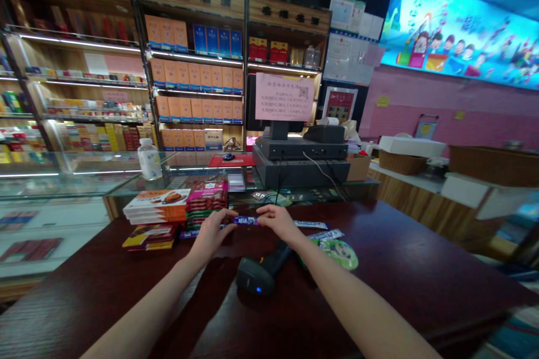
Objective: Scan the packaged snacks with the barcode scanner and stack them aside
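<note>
A narrow purple candy pack with white lettering lies level above the dark counter's far part. My left hand pinches its left end. At the other end, the fingers of my right hand are closed on it. Another purple pack shows left of my left hand, partly covered. To the right of my right hand lie a blue-and-white slim pack and a similar pale one. A green cartoon packet is by my right forearm. Between my forearms rests a black barcode scanner with a blue light.
Stacked white-and-orange boxes, magenta packets and yellow-maroon packs stand at the left on the counter. Behind are a cash register, a white bottle and glass cases. Shelves line the wall.
</note>
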A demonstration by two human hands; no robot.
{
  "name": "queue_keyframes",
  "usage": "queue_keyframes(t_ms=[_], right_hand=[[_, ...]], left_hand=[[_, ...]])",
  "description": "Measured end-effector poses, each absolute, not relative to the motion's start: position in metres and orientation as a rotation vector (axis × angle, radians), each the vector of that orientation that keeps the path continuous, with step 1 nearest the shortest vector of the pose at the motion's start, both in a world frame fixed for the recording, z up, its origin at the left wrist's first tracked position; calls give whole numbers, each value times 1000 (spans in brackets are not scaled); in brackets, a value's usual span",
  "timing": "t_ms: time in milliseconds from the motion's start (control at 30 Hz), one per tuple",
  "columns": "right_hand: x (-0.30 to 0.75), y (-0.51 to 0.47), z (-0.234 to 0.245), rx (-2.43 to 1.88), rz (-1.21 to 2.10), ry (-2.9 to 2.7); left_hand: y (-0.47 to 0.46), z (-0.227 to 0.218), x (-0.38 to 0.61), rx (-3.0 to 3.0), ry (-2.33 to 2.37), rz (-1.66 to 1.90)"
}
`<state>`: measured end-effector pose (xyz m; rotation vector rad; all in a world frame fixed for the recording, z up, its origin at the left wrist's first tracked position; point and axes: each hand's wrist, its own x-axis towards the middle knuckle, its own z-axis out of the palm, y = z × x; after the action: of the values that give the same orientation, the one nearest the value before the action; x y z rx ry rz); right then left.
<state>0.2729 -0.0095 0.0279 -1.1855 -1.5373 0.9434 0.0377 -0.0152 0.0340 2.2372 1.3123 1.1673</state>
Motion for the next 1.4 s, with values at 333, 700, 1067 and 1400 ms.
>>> queue_keyframes(t_ms=[333, 700, 1067, 1400], right_hand=[[254, -24, 35, -1235, 572, -1716], [245, -38, 40, -1152, 352, -1798], [241, -38, 33, -1147, 127, -1923], [237, -38, 31, -1110, 119, -1992]], left_hand=[[-23, 25, 23, 2130, 1306, 1260], [-26, 22, 15, 1931, 1249, 1218], [-26, 24, 11, 1734, 1120, 1203], [-32, 23, 4, 2105, 1310, 1295]])
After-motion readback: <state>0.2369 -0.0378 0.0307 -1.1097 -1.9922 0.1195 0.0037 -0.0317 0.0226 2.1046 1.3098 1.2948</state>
